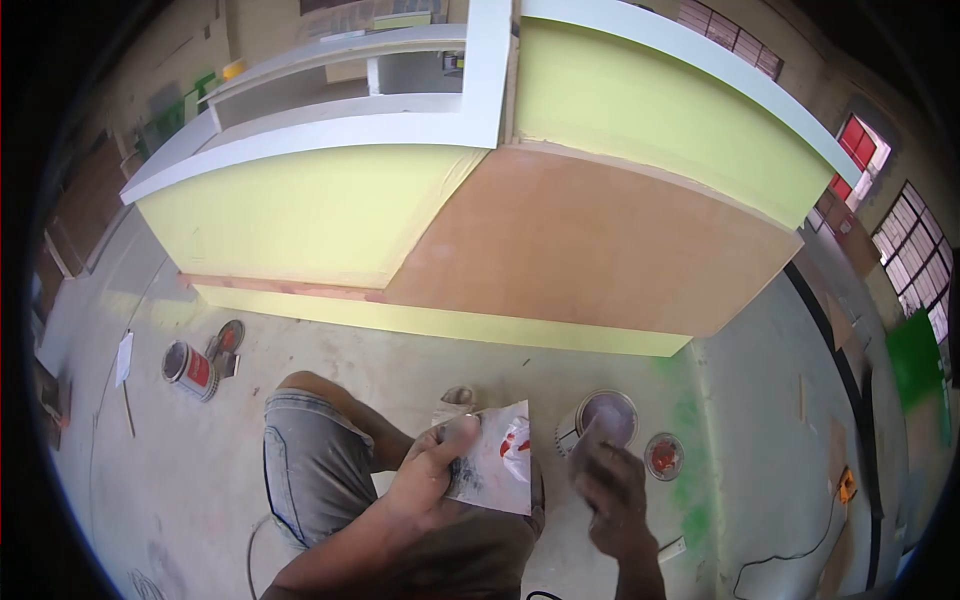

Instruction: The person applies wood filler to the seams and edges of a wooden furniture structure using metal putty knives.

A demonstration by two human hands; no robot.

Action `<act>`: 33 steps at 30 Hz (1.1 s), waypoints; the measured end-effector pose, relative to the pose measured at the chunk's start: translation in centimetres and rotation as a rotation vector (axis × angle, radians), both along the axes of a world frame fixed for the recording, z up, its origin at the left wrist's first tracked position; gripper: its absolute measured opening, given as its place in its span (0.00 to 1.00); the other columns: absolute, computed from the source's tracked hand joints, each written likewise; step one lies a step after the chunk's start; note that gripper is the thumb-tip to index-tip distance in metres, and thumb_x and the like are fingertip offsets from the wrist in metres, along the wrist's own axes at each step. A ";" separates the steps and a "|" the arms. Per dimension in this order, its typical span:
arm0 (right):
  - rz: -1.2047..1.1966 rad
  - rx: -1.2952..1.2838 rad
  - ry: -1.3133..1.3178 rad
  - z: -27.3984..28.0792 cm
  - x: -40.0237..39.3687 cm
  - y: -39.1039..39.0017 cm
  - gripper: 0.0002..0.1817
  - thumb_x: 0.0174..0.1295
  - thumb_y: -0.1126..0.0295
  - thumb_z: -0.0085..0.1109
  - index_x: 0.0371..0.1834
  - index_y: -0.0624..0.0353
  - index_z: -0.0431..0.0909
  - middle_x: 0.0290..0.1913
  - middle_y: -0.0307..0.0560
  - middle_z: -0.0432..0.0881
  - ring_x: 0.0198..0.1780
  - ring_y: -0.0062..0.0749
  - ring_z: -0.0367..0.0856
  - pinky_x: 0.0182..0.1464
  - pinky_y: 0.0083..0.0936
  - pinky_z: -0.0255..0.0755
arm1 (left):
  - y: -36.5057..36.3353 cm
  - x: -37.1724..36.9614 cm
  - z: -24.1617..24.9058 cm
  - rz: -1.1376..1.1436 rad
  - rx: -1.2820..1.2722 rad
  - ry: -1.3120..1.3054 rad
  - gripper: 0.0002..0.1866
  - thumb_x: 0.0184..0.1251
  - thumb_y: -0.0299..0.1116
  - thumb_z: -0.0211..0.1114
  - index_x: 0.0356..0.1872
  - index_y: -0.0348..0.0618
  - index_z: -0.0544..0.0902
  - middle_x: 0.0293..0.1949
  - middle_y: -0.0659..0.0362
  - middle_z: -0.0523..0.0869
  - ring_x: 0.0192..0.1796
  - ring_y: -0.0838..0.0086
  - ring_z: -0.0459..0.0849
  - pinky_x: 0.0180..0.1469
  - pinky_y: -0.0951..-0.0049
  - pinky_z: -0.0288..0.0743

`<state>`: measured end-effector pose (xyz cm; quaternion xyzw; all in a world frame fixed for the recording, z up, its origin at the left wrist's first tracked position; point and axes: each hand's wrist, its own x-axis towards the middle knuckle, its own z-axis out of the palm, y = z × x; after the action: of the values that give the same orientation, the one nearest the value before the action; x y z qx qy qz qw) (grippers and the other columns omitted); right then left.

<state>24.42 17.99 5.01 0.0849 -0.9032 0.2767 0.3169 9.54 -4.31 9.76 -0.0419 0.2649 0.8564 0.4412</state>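
Note:
My left hand [445, 455] grips a flat square plate [492, 480] by its left edge, thumb on top. White paste with a streak of red [516, 448] lies on the plate, and dark smudges mark its left part. My right hand [612, 490], partly smeared by motion, closes on a thin, pale flat scraper [590, 447]. The scraper overlaps the near side of an open tin [622, 412] with greyish contents. Right of the tin lies a round lid [664, 457] with red paste on it.
A large counter [600, 240] with yellow and brown panels and white trim stands ahead. A second tin [188, 370] and a red-smeared lid [231, 335] sit on the floor at left. A cable [790, 557] runs along the right, near an orange object [847, 486].

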 end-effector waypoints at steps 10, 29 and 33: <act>0.045 0.104 0.026 -0.8 -5.3 -4.9 0.30 0.47 0.77 0.71 0.59 0.48 0.83 0.71 0.51 0.72 0.71 0.57 0.70 0.68 0.55 0.69 | -6.0 -0.1 -1.0 0.085 -0.013 0.053 0.21 0.76 0.44 0.66 0.56 0.36 0.80 0.47 0.52 0.89 0.50 0.63 0.90 0.55 0.57 0.86; -0.494 -1.142 0.254 -3.6 -15.3 -13.5 0.21 0.79 0.62 0.51 0.66 0.67 0.72 0.54 0.46 0.81 0.54 0.29 0.80 0.56 0.31 0.75 | -8.2 -16.2 -3.7 0.113 -0.077 0.080 0.21 0.79 0.47 0.62 0.57 0.38 0.79 0.49 0.54 0.88 0.48 0.65 0.90 0.55 0.59 0.84; -0.501 -0.886 0.202 -3.2 -17.3 -13.8 0.25 0.78 0.59 0.52 0.69 0.67 0.69 0.58 0.51 0.77 0.57 0.35 0.77 0.59 0.33 0.73 | -7.6 -16.5 -3.8 0.182 -0.133 0.219 0.17 0.80 0.43 0.60 0.54 0.39 0.80 0.46 0.55 0.87 0.48 0.68 0.87 0.55 0.65 0.80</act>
<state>7.15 4.15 1.84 -0.2502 -0.6570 0.5386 0.4644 -6.94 -11.87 5.99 -0.0011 0.3629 0.8727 0.3266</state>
